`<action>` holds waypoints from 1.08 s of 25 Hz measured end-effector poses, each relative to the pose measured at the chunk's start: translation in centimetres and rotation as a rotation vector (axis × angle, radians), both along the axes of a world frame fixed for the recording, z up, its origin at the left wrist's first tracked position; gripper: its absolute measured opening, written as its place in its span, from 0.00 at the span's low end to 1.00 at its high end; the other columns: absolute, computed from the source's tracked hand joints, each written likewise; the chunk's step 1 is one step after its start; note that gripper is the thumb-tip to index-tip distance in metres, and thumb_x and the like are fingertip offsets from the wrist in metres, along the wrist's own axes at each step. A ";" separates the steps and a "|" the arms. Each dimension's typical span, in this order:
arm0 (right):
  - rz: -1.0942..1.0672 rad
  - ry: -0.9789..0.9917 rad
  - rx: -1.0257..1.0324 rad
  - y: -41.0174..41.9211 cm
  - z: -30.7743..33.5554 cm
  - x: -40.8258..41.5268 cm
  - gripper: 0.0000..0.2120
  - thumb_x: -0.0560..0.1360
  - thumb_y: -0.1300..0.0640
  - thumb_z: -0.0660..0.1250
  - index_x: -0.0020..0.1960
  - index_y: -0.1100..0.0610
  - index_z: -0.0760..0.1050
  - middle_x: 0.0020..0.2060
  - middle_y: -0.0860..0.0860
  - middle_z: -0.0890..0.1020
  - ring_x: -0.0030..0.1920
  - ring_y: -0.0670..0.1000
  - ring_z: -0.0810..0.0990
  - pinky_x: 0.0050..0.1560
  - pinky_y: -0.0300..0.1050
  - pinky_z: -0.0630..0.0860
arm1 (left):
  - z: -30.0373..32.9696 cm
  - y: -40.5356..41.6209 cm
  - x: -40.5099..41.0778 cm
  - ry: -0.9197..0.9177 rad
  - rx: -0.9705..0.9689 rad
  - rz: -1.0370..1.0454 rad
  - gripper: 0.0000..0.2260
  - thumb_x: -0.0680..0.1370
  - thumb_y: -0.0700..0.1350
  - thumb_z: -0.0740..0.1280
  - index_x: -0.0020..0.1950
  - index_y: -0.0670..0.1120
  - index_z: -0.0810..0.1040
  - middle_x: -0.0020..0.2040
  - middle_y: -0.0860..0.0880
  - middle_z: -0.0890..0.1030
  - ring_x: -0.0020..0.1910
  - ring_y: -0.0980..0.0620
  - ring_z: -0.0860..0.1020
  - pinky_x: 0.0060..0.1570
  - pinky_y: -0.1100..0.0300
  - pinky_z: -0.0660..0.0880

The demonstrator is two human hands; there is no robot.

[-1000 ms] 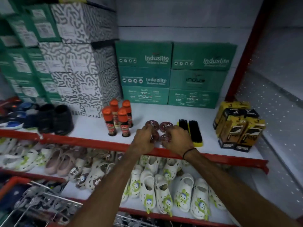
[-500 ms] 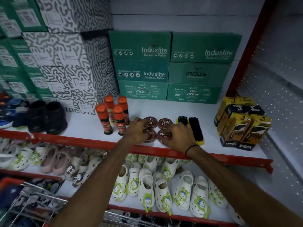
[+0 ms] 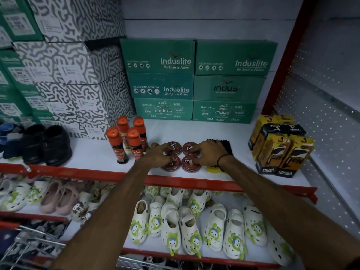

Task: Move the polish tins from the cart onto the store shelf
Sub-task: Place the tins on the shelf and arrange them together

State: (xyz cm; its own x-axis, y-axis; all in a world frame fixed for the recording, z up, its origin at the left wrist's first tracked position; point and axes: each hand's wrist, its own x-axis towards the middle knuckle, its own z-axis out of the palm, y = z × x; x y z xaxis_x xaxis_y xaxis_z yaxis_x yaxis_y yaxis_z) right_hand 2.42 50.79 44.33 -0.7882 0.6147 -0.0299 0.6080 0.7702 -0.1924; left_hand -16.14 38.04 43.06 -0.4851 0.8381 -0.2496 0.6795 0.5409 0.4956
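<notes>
Four round dark-red polish tins stand in a two-by-two block near the front of the white store shelf (image 3: 91,151). My left hand (image 3: 156,155) lies over the front left tin (image 3: 172,166), its fingertips on the back left tin (image 3: 174,148). My right hand (image 3: 209,152) covers the right side of the block, with the thumb on the front right tin (image 3: 190,166) and fingers on the back right tin (image 3: 187,149). All the tins rest flat on the shelf. The wire cart (image 3: 29,248) shows at the bottom left; its contents are unclear.
Several orange-capped polish bottles (image 3: 134,145) stand just left of the tins. A black brush (image 3: 226,146) lies to the right, then yellow-black boxes (image 3: 280,149). Green shoe boxes (image 3: 194,80) are stacked behind, black shoes (image 3: 48,145) at the left. White clogs (image 3: 185,227) fill the lower shelf.
The view has shifted closer to the shelf. Both hands stay on the tins and have spread a little, fingers now reaching onto the back pair; the block sits tighter.
</notes>
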 end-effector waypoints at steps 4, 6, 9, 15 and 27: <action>0.006 0.016 -0.017 0.4 -0.2 0.1 0.25 0.70 0.36 0.71 0.66 0.39 0.78 0.65 0.47 0.82 0.68 0.57 0.76 0.75 0.63 0.58 | 0.0 0.4 -0.4 -0.023 0.019 0.007 0.24 0.73 0.52 0.72 0.68 0.59 0.72 0.71 0.41 0.63 0.71 0.36 0.65 0.72 0.42 0.67; 0.012 0.019 -0.020 0.5 -0.2 0.0 0.25 0.70 0.37 0.72 0.65 0.40 0.78 0.65 0.48 0.82 0.69 0.56 0.75 0.77 0.67 0.52 | -0.2 0.5 -0.7 -0.026 0.020 0.014 0.24 0.73 0.53 0.72 0.68 0.60 0.72 0.71 0.42 0.62 0.72 0.36 0.64 0.72 0.42 0.66; 0.009 0.027 -0.023 0.8 -0.2 0.1 0.24 0.71 0.37 0.72 0.65 0.40 0.79 0.65 0.48 0.82 0.70 0.56 0.74 0.77 0.69 0.47 | -0.5 0.9 -0.6 0.014 0.002 0.006 0.26 0.75 0.55 0.69 0.71 0.63 0.68 0.72 0.41 0.61 0.72 0.35 0.63 0.72 0.40 0.66; 0.013 0.033 -0.022 1.2 -0.1 0.1 0.24 0.70 0.35 0.72 0.65 0.40 0.79 0.65 0.47 0.82 0.71 0.55 0.74 0.78 0.69 0.46 | -0.2 1.9 -0.4 0.105 -0.037 -0.008 0.28 0.76 0.55 0.68 0.75 0.61 0.63 0.74 0.40 0.62 0.73 0.35 0.61 0.72 0.40 0.64; 0.020 0.064 -0.053 1.5 0.0 0.3 0.25 0.71 0.37 0.73 0.66 0.41 0.78 0.68 0.48 0.80 0.73 0.54 0.71 0.78 0.69 0.44 | -0.6 2.0 -1.0 0.061 -0.042 -0.021 0.26 0.74 0.56 0.69 0.72 0.62 0.67 0.71 0.42 0.65 0.69 0.35 0.68 0.70 0.41 0.69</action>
